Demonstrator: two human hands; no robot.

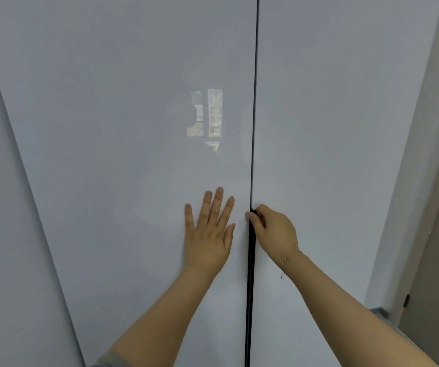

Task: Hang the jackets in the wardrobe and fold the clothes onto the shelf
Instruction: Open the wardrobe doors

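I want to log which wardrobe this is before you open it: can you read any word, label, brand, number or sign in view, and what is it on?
None: no readable text anywhere in the head view.
Left wardrobe door: plain glossy panel; it carries only a blurred window reflection, no lettering.
Right wardrobe door: plain, no label or brand.
Left hand and right hand: nothing written on them.
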